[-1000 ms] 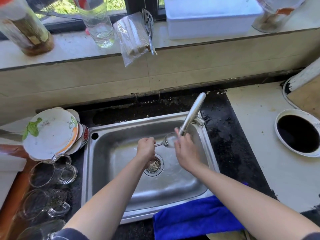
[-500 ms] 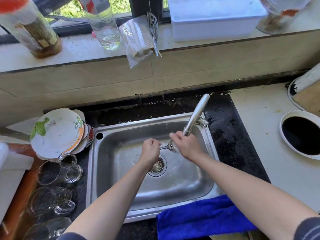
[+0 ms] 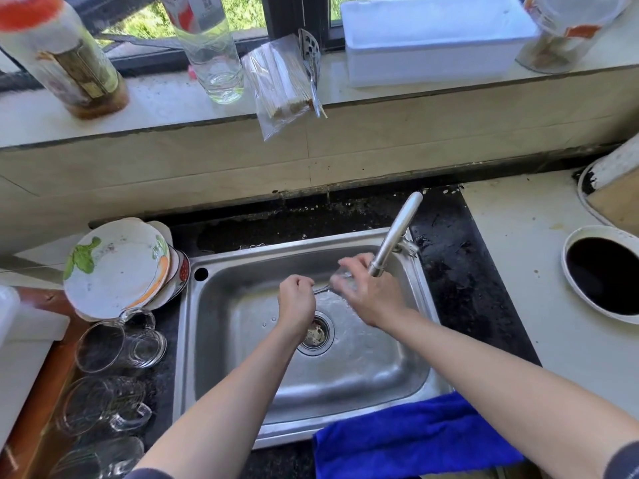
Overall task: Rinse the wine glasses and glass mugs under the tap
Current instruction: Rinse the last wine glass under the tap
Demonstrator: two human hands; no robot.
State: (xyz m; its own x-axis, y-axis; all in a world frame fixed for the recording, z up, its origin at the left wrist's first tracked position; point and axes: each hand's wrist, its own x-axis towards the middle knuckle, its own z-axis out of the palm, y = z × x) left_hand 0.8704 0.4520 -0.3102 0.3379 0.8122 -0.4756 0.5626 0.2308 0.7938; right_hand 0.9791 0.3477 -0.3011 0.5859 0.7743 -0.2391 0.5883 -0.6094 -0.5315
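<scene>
The rinsing of one wine glass [image 3: 325, 288] is in hand. The glass is held lying sideways over the sink [image 3: 193, 340], just below the spout of the tap [image 3: 394, 236]. Its stem is pinched in the clenched fingers of the left hand [image 3: 295, 302], and its bowl is wrapped by the curled fingers of the right hand [image 3: 371, 295]; the bowl is mostly hidden and blurred. Whether water is running cannot be told for sure. Three glass mugs [image 3: 121, 344] are seen lying on the dark tabletop left of the sink, below a stack of plates [image 3: 114, 267]. Probably the glass must next be turned under the spout, set aside, and a mug taken up.
</scene>
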